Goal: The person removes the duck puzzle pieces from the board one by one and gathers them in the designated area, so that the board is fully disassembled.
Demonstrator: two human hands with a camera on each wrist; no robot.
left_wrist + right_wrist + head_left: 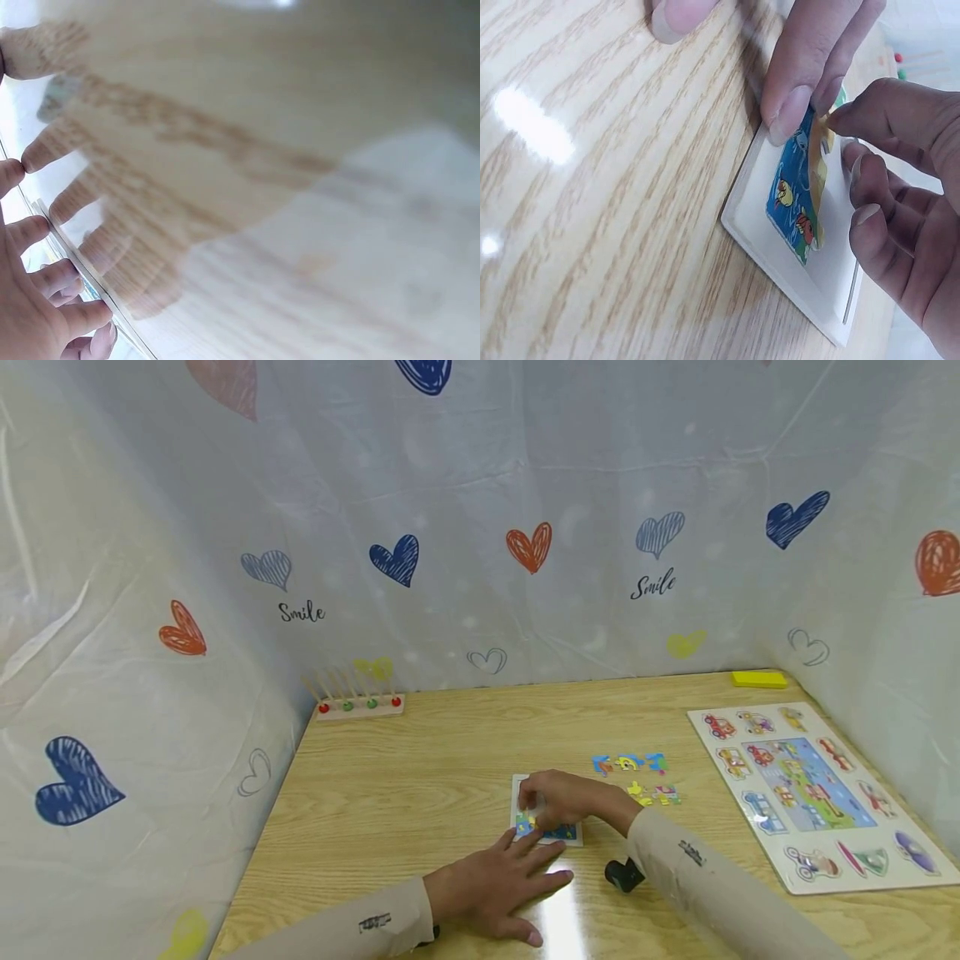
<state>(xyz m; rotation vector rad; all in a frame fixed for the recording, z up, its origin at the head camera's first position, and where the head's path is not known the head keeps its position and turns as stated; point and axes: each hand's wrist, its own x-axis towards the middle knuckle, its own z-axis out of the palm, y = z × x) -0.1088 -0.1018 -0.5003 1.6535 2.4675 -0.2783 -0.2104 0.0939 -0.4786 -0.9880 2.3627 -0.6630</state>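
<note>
A small white puzzle tray (pixel 742 206) lies on the table with picture pieces (pixel 791 184) in blue, yellow and green along its near side. My right hand (pixel 562 797) bends over the tray from the right. In the right wrist view its fingers are curled, and a fingertip meets a yellowish puzzle piece (pixel 825 126) at the left end of the row. My left hand (pixel 506 881) lies palm down with fingers spread, and its fingertips (pixel 789 112) rest at the tray's near edge. The right hand's thumb side hides part of the tray in the head view.
Loose puzzle pieces (pixel 628 763) lie right of the tray in two groups. A large vehicle puzzle board (pixel 772 852) covers the right side. A peg stand (pixel 360 708) with red and green beads stands back left, a yellow block (pixel 759 679) back right. A black object (pixel 624 875) sits by the right forearm.
</note>
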